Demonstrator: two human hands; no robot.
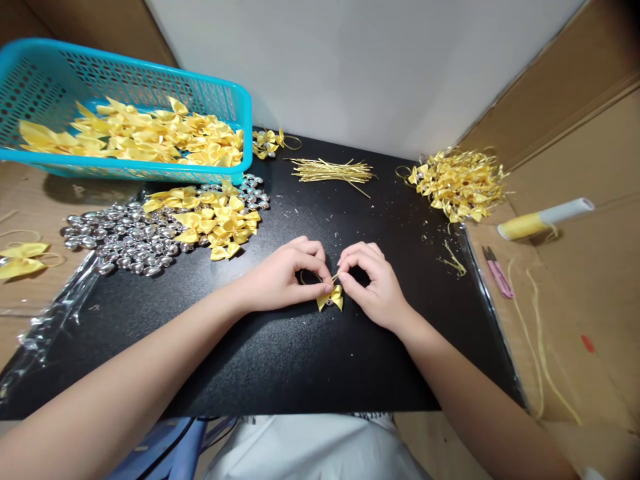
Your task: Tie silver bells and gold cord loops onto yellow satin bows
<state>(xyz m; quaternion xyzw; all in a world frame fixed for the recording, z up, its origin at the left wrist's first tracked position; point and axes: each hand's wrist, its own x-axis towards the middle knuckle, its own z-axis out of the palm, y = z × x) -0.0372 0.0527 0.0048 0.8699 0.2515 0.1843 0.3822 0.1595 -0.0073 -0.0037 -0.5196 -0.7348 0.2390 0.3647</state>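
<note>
Low over the middle of the black table, my left hand (295, 272) pinches a yellow ribbon bow (337, 298) near its top, thumb against forefinger. A small silvery bead shows at the bow's lower middle. Close beside it, my right hand (373, 280) is closed in a pinch on a thin gold cord (336, 276) that rises from the bow. Part of the cord loops behind my left fingers. The fingertips of both hands nearly meet, and the exact grip between them is partly hidden.
A turquoise basket (150, 167) of yellow bows stands at the back left. Before it lie silver beads (133, 237) and loose bows (220, 223). Gold cord pieces (330, 171) lie at the back, finished-looking bows (457, 183) at back right, pink snips (497, 273) and a thread roll (525, 225) at right.
</note>
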